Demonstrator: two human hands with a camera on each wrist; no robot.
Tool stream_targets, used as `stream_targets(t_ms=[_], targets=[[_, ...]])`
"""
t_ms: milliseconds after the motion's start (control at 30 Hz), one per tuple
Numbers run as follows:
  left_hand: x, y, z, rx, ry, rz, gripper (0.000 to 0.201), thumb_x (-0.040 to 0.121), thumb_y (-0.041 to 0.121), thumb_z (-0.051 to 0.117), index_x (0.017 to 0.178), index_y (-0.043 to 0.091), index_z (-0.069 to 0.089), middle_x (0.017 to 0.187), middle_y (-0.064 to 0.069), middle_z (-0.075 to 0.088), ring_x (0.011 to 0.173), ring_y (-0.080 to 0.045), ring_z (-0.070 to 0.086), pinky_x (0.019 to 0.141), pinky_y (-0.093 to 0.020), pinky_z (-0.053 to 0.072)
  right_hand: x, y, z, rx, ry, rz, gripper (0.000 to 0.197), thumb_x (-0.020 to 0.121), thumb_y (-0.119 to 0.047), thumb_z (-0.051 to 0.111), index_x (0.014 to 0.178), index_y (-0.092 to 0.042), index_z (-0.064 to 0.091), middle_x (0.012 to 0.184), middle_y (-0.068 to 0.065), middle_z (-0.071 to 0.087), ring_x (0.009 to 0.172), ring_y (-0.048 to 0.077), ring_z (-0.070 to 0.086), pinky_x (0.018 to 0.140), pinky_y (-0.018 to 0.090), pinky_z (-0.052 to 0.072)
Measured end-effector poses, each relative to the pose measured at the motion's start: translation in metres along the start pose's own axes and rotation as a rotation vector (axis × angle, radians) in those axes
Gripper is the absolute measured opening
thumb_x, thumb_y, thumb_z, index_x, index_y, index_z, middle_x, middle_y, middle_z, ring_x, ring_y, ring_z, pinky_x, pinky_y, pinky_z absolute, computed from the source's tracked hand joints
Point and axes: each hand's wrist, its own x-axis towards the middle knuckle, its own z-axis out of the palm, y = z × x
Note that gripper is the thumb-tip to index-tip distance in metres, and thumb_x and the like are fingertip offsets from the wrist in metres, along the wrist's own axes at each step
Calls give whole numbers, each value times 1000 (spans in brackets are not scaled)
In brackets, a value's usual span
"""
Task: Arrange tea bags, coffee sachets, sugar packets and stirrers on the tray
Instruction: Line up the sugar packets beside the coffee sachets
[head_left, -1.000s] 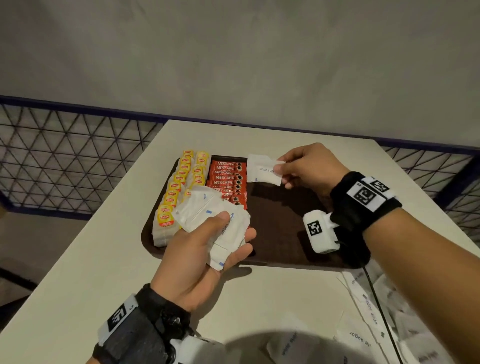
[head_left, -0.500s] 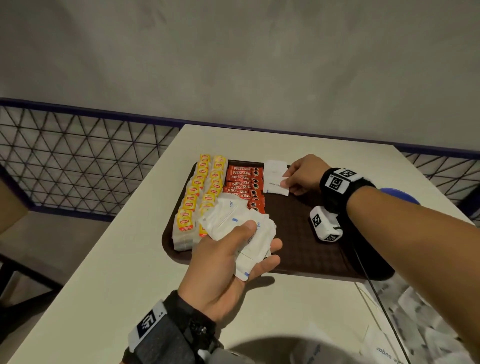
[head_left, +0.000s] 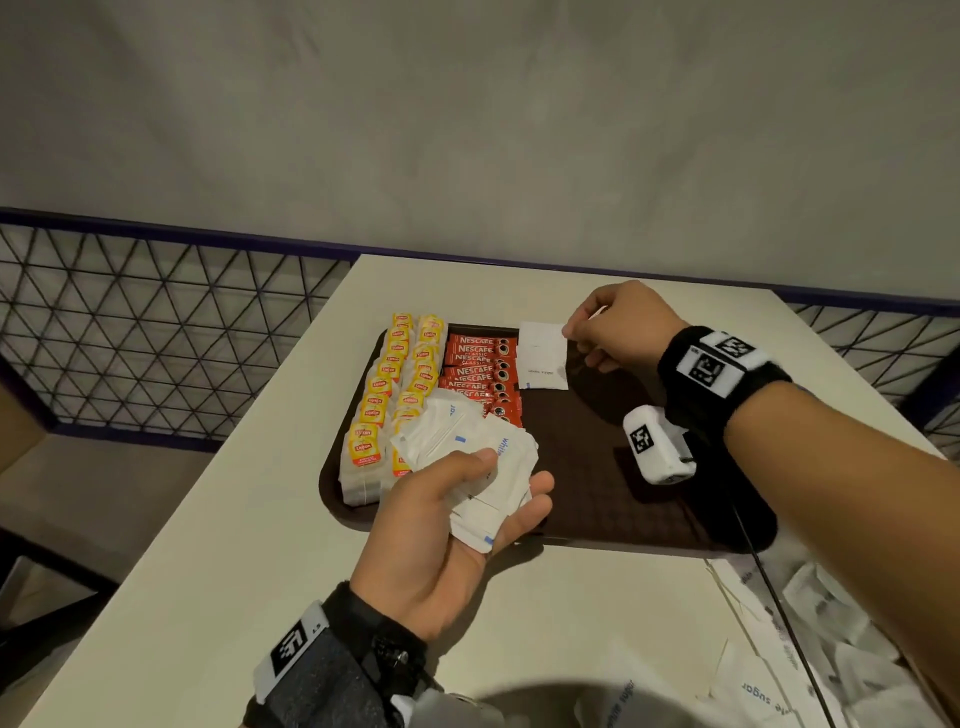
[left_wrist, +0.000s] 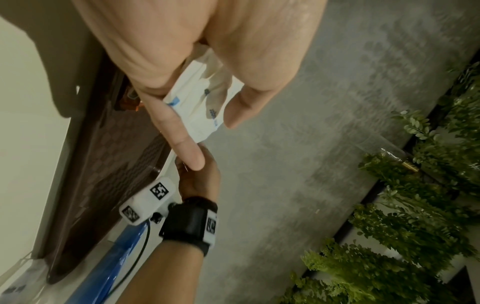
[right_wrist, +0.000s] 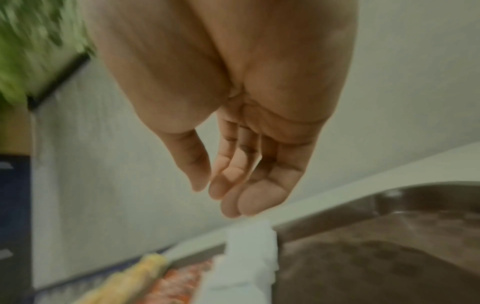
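Against a grey wall, the white table (head_left: 249, 519) carries a brown tray (head_left: 613, 499) where the right hand (head_left: 618, 325), fingers loosely released, hovers nearest the laid sugar packets (head_left: 543, 358), lengthwise beside the Nescafe sachets (head_left: 480, 364), while the left hand (head_left: 441, 535) grips the spare sugar packet stack (head_left: 467, 457) nearer the front edge.

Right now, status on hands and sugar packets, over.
Left hand grips sugar packet stack. Right hand open, empty, above placed sugar packets on tray. Nothing in the way.
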Motion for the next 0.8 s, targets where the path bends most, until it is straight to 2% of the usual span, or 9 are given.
stream_targets(t_ms=[67,167,233,333,433,500,667,700,800], targets=[[0,1,-1,-38,-17,4,34,96,-7,46,125,6,60,114,-30,73,95,-50,74,66,-46,65,-34,-11,-8,104,-5,-36,6,94,-20,74,94,-14,75,85,10,77,64,15,71,55,25,55],[1,2,-2,-35,-48,25,42,95,-12,39,128,7,57,116,-31,71,97,-51,73,67,-47,65,-90,-23,-12,268,-89,-94,4,94,-17,74,92,-14,75,78,8,74,64,18,70,58,27,56],[1,2,-3,5,-74,35,42,97,-12,39,130,5,56,117,-31,71,98,-50,73,67,-45,65,-123,-26,-10,320,-157,-139,5,94,-15,75,94,-10,74,78,11,74,65,20,70,62,29,58],[1,3,-5,78,-104,32,41,98,-10,43,134,4,56,120,-28,71,102,-47,73,65,-40,64,-153,-27,-3,307,-226,-195,8,92,-16,76,97,-10,74,83,10,76,68,16,72,65,27,61],[1,1,-6,127,-101,54,43,97,-9,47,134,11,59,123,-21,73,106,-43,73,65,-38,64,-161,-23,2,330,-274,-203,21,86,-13,81,103,-6,71,88,17,76,74,23,77,71,38,62],[1,0,-7,153,-96,68,44,96,-9,51,133,13,60,121,-19,74,102,-38,75,66,-38,65,-161,-19,4,328,-265,-205,27,81,-11,85,105,-8,71,92,20,73,74,29,76,72,41,63],[1,0,-8,242,-110,60,48,84,2,64,132,7,63,115,-24,74,87,-34,77,60,-34,63,-157,-11,2,371,-201,-198,32,78,-14,87,105,-15,71,93,6,75,66,13,69,63,23,60],[1,-1,-7,259,-111,61,49,83,3,65,131,8,64,115,-24,74,85,-34,77,60,-34,62,-156,-9,2,376,-201,-199,29,80,-13,86,105,-13,72,92,7,76,67,13,70,63,22,60],[2,-4,-7,298,-86,78,48,82,7,68,130,9,65,115,-23,75,82,-32,76,58,-33,62,-153,-3,2,407,-214,-214,19,83,-9,83,99,-4,74,93,22,74,69,22,70,63,25,62]])
